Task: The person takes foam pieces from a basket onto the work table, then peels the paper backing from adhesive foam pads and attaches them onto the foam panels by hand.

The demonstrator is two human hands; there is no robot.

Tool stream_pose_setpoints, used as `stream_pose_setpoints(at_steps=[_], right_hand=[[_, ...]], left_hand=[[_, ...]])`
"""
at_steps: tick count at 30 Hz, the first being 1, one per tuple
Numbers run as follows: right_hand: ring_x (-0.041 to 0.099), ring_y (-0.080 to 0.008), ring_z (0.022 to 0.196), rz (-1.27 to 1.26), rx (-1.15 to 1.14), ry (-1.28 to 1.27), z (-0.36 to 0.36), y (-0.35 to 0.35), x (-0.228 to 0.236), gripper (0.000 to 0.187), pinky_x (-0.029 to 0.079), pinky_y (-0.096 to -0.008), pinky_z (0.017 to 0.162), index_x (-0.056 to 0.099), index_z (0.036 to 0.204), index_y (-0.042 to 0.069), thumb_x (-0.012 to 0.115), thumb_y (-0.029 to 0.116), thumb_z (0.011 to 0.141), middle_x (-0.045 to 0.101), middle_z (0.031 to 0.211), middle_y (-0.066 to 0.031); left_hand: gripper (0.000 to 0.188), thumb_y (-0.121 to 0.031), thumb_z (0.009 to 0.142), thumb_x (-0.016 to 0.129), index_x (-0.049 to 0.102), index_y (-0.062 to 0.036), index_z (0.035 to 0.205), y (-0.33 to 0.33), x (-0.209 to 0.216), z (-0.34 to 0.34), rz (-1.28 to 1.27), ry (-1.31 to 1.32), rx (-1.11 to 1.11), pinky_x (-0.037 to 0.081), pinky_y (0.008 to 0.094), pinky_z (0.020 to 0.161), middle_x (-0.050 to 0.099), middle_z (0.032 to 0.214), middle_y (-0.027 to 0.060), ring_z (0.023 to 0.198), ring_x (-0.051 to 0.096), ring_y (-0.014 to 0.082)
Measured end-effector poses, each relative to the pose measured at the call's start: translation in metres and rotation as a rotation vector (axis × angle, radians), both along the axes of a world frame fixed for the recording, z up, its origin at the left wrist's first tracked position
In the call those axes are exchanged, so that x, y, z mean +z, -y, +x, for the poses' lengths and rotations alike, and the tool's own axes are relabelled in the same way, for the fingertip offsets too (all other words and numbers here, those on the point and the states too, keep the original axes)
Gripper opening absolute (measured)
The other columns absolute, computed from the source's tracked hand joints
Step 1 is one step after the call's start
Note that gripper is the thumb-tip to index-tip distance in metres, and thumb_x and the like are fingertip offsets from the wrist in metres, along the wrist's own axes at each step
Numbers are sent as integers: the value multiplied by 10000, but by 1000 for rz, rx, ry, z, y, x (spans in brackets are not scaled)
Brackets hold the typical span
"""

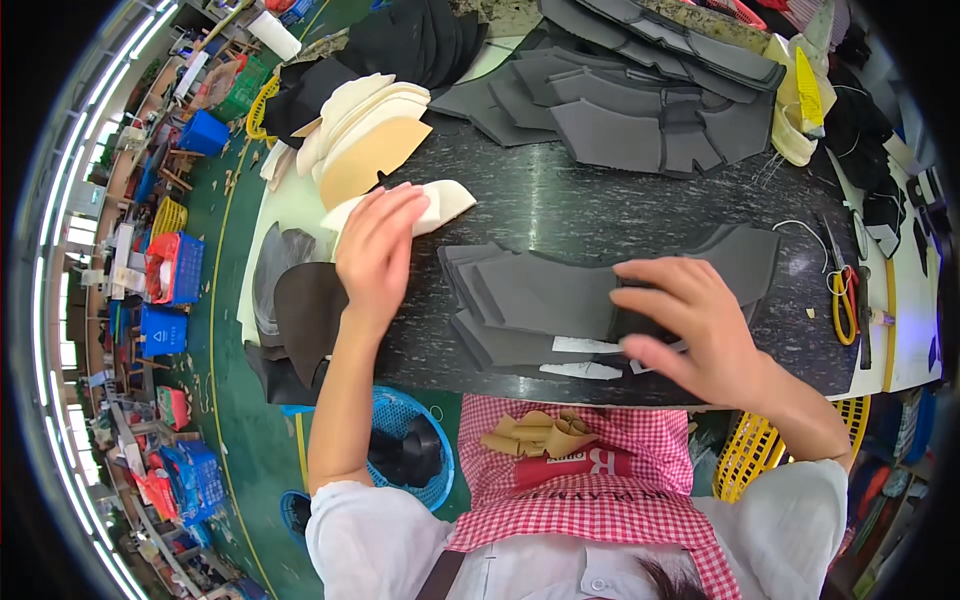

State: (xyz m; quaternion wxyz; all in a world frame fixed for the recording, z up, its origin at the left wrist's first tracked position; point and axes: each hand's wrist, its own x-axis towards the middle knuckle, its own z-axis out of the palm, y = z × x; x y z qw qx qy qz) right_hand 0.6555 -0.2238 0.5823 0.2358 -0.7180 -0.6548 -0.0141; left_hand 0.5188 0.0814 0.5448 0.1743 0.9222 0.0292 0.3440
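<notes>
A worker's left hand [372, 270] sets extended, closely spaced fingers at a curved cream pad [452, 203] on a dark, speckled desk [530, 215]; whether they grip it cannot be told. A careless nudge could slide the fanned cream pieces [345, 120], thin and round-edged, just beyond those fingers. The right hand [715, 330] spreads its fingers loosely, thumb apart, over matte grey panels [550, 290], no firm hold visible; a dragged palm could skew the overlapping, angular sheets or displace slim white strips [580, 371] left of the thumb. Yellow-handled scissors [846, 305] lie right of those fingers.
</notes>
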Motion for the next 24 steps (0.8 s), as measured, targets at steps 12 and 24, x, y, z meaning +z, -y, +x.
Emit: stream_pose_setpoints(at_steps=[12,24], right_hand=[[508,-90,602,220,217,-1159,-44,-6,7,60,381,-253,517,621,784,19,625,55,832,562,702,-36],[522,-176,601,348,293,-1196,-71,18,-19,96,396,-292,506,562,736,6,626,35,802,547,714,-60]], left_hand=[[439,-260,569,856,651,-57,900,91,44,-46,-886,-131,-689,494,336,725,627,934,124,796,628,247],[206,-293,898,581,595,-160,1055,143,14,-28,-1780,45,-976,376,525,959,465,1153,185,956,524,280]])
